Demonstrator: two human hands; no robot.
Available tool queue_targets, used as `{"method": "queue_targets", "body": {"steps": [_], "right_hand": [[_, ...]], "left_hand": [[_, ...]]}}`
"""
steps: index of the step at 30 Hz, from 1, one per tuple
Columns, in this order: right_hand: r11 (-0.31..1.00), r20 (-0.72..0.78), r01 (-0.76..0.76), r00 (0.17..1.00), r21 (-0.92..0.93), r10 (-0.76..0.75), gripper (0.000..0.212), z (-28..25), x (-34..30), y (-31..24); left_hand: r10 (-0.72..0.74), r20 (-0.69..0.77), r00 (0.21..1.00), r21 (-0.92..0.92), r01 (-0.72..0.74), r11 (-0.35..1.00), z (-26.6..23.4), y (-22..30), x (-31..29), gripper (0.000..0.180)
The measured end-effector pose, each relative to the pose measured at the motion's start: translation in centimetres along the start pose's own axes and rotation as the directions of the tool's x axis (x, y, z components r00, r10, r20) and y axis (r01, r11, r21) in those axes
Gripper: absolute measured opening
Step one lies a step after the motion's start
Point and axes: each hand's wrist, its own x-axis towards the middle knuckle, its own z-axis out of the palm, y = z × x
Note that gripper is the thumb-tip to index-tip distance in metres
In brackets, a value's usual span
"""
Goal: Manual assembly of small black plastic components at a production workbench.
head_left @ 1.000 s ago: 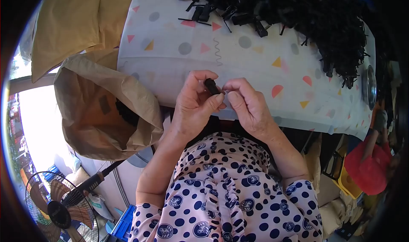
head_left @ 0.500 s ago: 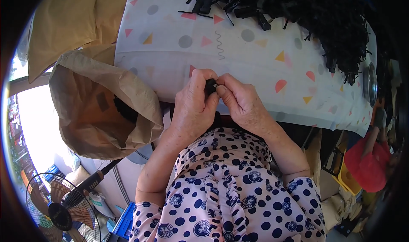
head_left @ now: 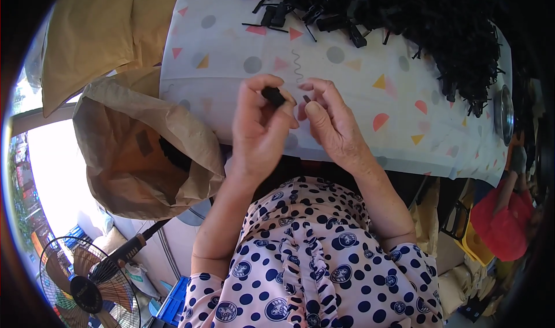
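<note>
Lower left, a wire-caged electric fan (head_left: 87, 292) near a blue plastic crate (head_left: 174, 302); far right, a person in red (head_left: 502, 227).

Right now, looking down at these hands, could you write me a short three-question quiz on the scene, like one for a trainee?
1. Which hand holds the chunky black piece, left or right?
2. True or false: the open paper bag is in the picture's left half.
3. What decorates the white cloth? (a) stripes (b) triangles and circles (c) checks

Key: 1. The left hand. 2. True. 3. (b).
</note>
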Motion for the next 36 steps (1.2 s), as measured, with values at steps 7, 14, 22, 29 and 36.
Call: {"method": "queue_targets", "body": {"steps": [7, 14, 22, 29, 36], "right_hand": [[0.964, 0.06, -0.076, 0.996, 0.254, 0.063, 0.015, -1.0, -0.1, 0.2], [0.85, 0.246, -0.21, 0.964, 0.482, 0.099, 0.017, -2.6, 1.1, 0.2], [0.963, 0.239, -0.169, 0.964, 0.209, 0.117, 0.021, -3.3, 0.4, 1.5], [0.999, 0.051, -0.022, 0.998, 0.038, 0.02, 0.031, -1.1, -0.7, 1.1], [0.95, 0.088, -0.211, 0.977, 0.231, 0.196, 0.041, 0.8, -1.4, 0.5]], "left_hand": [[-0.23, 0.202, 0.952, -0.577, 0.305, 0.758, -1.2, 0.9, 0.4, 0.036], [-0.18, 0.468, 0.865, -0.48, 0.42, 0.771, -1.1, 0.5, 0.1, 0.04], [-0.18, 0.416, 0.891, -0.277, 0.313, 0.909, -0.4, 0.4, -0.8, 0.044], [0.035, 0.235, 0.971, 0.313, -0.11, 0.943, 0.4, -0.4, -1.4, 0.039], [0.15, 0.08, 0.986, 0.211, -0.163, 0.964, 0.1, -2.1, -1.7, 0.038]]}}
